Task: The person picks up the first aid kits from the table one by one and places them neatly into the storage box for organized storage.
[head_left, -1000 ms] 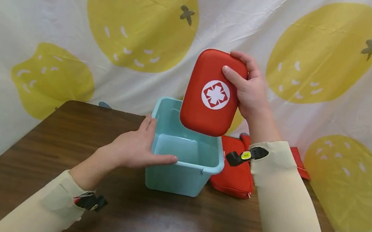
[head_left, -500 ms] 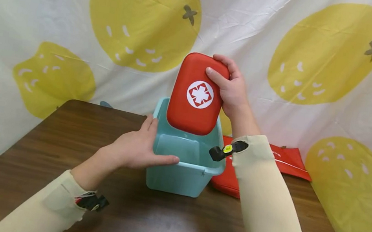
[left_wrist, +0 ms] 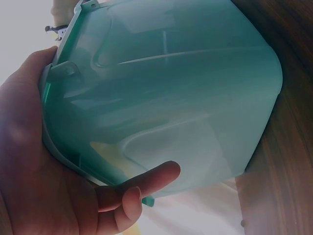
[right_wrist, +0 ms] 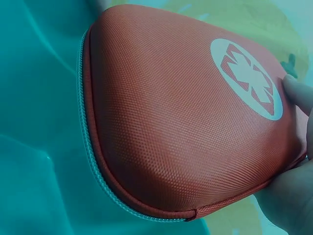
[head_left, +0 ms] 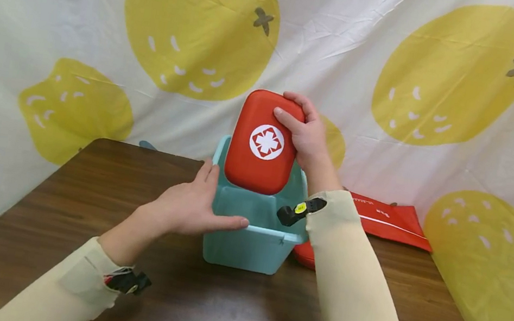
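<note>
My right hand holds a red zippered first-aid case by its upper right corner, thumb on the front face. The case stands nearly upright, slightly tilted, its lower end inside the mouth of a light blue-green plastic bin. A white round badge with a cross marks its front. Seen from the right wrist, the zipper edge of the case faces the bin's inner wall. My left hand rests at the bin's near left corner, thumb straight along the rim, other fingers extended by the outer side.
Right of the bin, a red pouch lies on the brown wooden table, mostly behind my right forearm. A flat red fabric piece with a white stripe lies further right. A lemon-print curtain hangs behind the table.
My right hand has brought the first-aid case leftward over the bin, then lowered it a little into the opening. My left hand has stayed at the rim.
</note>
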Demonstrator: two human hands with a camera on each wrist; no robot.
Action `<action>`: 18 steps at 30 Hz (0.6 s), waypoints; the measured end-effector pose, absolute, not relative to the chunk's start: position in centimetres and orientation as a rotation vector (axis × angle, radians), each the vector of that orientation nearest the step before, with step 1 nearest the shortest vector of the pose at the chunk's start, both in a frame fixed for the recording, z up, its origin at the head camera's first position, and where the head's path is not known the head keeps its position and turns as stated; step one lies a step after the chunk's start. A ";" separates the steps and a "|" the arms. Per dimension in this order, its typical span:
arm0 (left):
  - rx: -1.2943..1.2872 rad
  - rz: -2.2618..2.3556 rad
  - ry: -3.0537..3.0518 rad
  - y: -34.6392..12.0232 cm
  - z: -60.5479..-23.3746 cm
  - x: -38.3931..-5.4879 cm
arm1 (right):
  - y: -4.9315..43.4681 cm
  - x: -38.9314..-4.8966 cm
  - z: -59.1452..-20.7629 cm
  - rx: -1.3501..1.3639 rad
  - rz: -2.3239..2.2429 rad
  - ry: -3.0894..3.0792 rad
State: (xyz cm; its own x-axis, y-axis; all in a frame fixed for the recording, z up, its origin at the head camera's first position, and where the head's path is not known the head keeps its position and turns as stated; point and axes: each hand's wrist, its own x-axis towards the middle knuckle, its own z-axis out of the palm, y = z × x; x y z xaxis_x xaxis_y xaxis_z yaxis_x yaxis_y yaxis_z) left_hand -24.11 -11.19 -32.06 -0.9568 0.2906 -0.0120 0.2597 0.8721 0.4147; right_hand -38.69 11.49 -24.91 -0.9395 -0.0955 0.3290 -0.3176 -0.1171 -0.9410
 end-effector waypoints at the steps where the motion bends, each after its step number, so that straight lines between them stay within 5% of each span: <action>1: 0.439 0.642 2.968 -11.2 -32.1 -24.1 | 11.5 -38.7 -25.1 0.460 2.177 -2.004; 18: 0.432 0.651 2.970 -11.4 -32.0 -23.9 | 11.4 -38.8 -26.5 0.453 2.051 -2.427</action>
